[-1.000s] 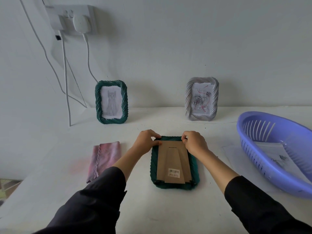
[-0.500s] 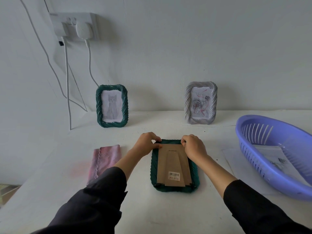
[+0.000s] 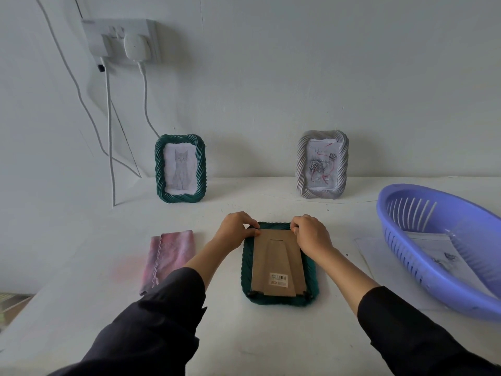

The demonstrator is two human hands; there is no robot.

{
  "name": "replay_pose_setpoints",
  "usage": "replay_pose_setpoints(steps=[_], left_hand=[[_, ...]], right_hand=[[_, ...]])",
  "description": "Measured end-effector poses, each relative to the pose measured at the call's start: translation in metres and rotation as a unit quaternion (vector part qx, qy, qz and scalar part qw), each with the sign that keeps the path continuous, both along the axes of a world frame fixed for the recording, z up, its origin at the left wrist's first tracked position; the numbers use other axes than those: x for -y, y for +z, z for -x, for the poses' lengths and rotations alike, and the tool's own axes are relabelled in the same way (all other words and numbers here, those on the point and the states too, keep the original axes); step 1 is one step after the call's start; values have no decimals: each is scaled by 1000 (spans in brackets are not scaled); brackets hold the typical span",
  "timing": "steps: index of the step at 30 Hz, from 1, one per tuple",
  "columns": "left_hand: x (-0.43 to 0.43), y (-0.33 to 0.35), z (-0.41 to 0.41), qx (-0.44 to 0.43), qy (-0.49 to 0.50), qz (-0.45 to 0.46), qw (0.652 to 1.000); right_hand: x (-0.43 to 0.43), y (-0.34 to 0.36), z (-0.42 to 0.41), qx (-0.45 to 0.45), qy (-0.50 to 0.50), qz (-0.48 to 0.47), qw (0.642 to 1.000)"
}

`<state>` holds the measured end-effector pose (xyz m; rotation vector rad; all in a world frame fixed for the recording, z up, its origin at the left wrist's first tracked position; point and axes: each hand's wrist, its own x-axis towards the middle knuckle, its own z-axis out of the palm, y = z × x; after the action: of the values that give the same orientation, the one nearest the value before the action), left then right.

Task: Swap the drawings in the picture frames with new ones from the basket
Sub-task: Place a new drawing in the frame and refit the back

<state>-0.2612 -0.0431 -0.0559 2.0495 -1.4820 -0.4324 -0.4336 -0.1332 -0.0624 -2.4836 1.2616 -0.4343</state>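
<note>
A dark green picture frame [image 3: 279, 301] lies face down on the white table, its brown cardboard back [image 3: 277, 264] with a barcode sticker facing up. My left hand [image 3: 237, 230] pinches the frame's far left corner. My right hand [image 3: 311, 234] pinches its far right corner. Against the wall stand a green frame [image 3: 180, 169] with a cat drawing and a grey frame [image 3: 322, 164] with a rose drawing. The purple basket [image 3: 423, 272] at the right holds sheets with drawings [image 3: 439, 253].
A folded pink cloth [image 3: 169, 256] lies left of the face-down frame. A loose white sheet [image 3: 376, 259] pokes out from under the basket. White cables [image 3: 109, 137] hang from a wall socket [image 3: 122, 40] at upper left. The table's left edge drops off near the bottom left.
The view has tilted slightly, so everything sits lower in the picture. Both hands stay at the far corners of the face-down frame, fingers shifting only a little.
</note>
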Motion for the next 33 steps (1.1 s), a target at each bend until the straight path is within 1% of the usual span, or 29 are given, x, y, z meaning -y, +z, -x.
replay_pose_setpoints(steps=[5,9,15,17,21,24,26,28,30,33], left_hand=[[-1,-2,2,-13,12,10,1000],[-3,-2,4,-12,16,17,1000],[-9,-2,13,-16,43,34,998],[-13,-1,17,-24,54,35,998],[-24,2,22,-66,107,53,991],[-32,1,20,-90,161,44,982],[-38,0,21,-104,157,11,982],[-42,1,23,-91,127,-16,988],[-45,3,27,-79,115,-20,990],[-46,6,31,-76,116,-18,990]], right_hand=[[0,-2,5,14,12,-2,1000],[-4,-4,7,25,7,19,999],[-10,-5,7,31,-6,20,999],[-10,-4,10,52,-9,-4,999],[-14,5,23,139,-39,-87,986],[-22,8,34,159,-73,-142,974],[-28,8,40,152,-78,-179,969],[-34,8,44,138,-80,-193,968],[-38,8,45,137,-85,-196,967],[-41,10,47,160,-89,-201,962]])
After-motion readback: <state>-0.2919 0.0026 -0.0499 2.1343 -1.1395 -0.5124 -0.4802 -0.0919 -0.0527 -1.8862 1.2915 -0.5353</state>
